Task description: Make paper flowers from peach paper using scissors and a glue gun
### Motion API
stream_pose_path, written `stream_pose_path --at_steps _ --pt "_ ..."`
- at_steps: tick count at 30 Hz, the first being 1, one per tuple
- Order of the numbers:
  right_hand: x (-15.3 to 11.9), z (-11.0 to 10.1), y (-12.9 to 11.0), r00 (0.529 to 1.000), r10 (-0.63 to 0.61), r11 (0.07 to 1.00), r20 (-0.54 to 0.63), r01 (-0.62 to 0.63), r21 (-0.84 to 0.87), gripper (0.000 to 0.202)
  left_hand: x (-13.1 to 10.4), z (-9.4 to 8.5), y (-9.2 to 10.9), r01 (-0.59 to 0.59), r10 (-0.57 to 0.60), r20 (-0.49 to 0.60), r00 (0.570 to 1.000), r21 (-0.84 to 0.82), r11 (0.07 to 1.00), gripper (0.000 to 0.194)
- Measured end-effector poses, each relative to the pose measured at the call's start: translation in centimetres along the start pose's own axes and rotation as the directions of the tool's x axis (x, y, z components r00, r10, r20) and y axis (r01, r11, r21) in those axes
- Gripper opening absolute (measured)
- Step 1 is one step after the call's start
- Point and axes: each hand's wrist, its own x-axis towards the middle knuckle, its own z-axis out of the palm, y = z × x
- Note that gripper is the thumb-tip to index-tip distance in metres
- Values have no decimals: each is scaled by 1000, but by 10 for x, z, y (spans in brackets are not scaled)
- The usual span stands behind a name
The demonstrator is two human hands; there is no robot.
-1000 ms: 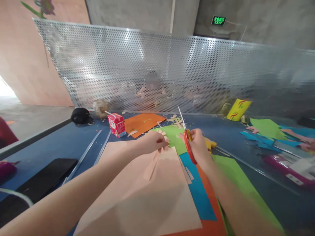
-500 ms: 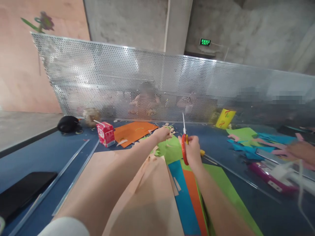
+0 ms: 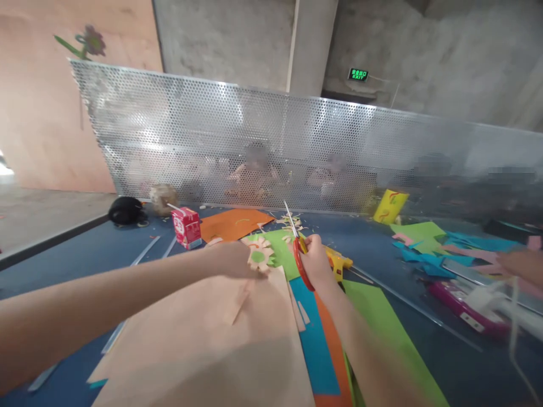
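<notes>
Gray concrete wall (image 3: 224, 42), pinkish wall (image 3: 38, 113), perforated metal screen (image 3: 199, 127)

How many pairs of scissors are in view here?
1. The red-handled scissors are in the right hand, pointing toward the perforated metal screen. Any others could be hidden under the paper sheets.

scissors (image 3: 297, 257) — red, yellow, silver | paper flower (image 3: 257, 257) — peach, green | glue gun (image 3: 338, 262): yellow
</notes>
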Motion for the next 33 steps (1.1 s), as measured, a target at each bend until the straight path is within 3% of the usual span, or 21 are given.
stream_pose_path --at_steps 2,5,9,13,16,25,33 --pt "-4 5 -2 999 -28 999 44 27 25 31 -31 7 -8 87 -98 96 991 111 990 46" --pt "-10 10 -3 993 -38 997 116 29 77 33 -56 19 -17 105 -124 106 987 169 980 37" --pt "-18 14 -6 961 4 981 277 -58 187 37 -62 23 -24 60 -78 153 985 121 991 24" --pt "-25 17 -13 884 26 936 467 -186 300 42 -68 17 -27 48 -56 169 984 49 998 24" --pt "-28 22 -15 840 10 896 543 -249 368 45 -75 13 -29 38 -36 180 983 -13 999 21" --pt "-44 26 -23 783 -117 808 611 -283 517 46 -87 -12 -35 -25 45 129 991 -150 988 30" --pt "-44 24 -27 804 -130 758 580 -296 581 42 -73 -37 -33 -180 203 105 974 -195 964 25"
